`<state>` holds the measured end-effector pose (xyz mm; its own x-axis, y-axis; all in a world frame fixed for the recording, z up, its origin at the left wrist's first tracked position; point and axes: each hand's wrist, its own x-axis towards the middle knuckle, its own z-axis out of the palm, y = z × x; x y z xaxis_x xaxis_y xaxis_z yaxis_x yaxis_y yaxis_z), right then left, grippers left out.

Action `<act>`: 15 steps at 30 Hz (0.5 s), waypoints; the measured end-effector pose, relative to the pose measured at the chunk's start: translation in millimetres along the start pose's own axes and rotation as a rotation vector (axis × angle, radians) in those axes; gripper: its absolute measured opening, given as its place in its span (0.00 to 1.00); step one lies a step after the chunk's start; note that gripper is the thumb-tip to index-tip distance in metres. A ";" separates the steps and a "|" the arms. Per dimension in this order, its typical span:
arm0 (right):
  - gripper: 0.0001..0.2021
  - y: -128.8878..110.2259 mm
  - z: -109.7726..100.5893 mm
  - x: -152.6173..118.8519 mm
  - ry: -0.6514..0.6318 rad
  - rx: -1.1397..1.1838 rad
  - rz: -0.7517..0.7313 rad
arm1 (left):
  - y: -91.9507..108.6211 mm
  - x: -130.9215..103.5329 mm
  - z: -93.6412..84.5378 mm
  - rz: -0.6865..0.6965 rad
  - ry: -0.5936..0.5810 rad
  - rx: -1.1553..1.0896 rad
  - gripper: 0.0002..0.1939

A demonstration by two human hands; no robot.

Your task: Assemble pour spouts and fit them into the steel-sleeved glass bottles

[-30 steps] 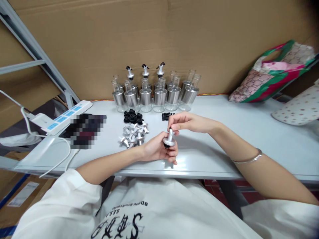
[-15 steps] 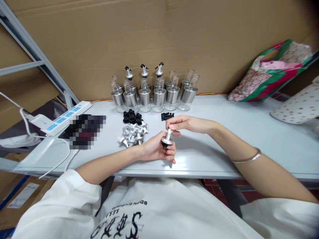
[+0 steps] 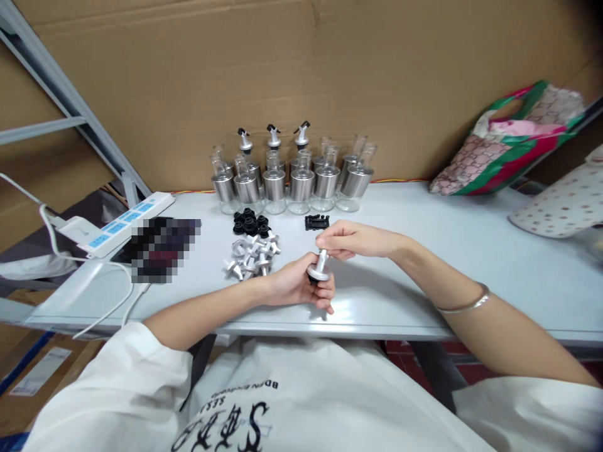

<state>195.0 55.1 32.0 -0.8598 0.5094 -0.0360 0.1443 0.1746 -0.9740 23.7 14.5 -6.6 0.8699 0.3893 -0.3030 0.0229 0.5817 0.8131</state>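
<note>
Silver spout [image 3: 320, 268]: held above the worktop [image 3: 494, 251] near the front edge, stem up and leaning a touch, with a black stopper [image 3: 312, 280] tucked under its flange.
Left hand [image 3: 299, 280]: fingers curled round the lower end, so the spout is being gripped from below; some of that contact is hidden.
Right hand [image 3: 348, 240]: thumb and fingers pinched together at the very top of the stem. Whether some tiny part is trapped in there can't be made out.
Step in hand: looks like the tip is being worked on, at a guess a small piece being pressed or lined up, since the stopper seems to be on already.
Next move: a steady hold would be needed below, with a light, straight push up top; if it's pushed sideways, the whole thing could be twisted.
Small black parts [image 3: 317, 222]: laid out together just beyond the right hand.
Loose black stoppers [image 3: 249, 221]: heaped left of those, with the loose silver spouts [image 3: 254, 254] piled just in front.
Bottles [image 3: 301, 186]: lined up at the back; three finished spouts [image 3: 302, 135] with black tips can be seen there.
</note>
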 end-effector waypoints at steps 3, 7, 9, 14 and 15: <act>0.24 -0.8 1.3 0.0 0.029 -0.036 0.020 | -0.4 0.4 -0.2 0.009 0.000 -0.002 0.23; 0.26 -0.7 2.8 0.4 0.081 -0.071 0.050 | -0.5 0.6 -1.0 0.010 -0.009 -0.015 0.23; 0.26 -0.6 3.3 0.6 0.104 -0.093 0.050 | -0.3 0.3 -1.3 0.008 -0.021 -0.022 0.23; 0.26 -1.2 2.6 0.2 0.087 -0.133 0.007 | 1.0 -1.0 -1.3 0.013 -0.020 -0.024 0.22; 0.25 -1.2 2.1 0.1 0.079 -0.132 -0.010 | 1.2 -1.3 -1.6 0.018 -0.019 -0.033 0.22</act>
<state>193.7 53.2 32.7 -0.8212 0.5706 -0.0043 0.2037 0.2862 -0.9363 21.9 15.8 -6.0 0.8794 0.3861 -0.2787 -0.0088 0.5984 0.8012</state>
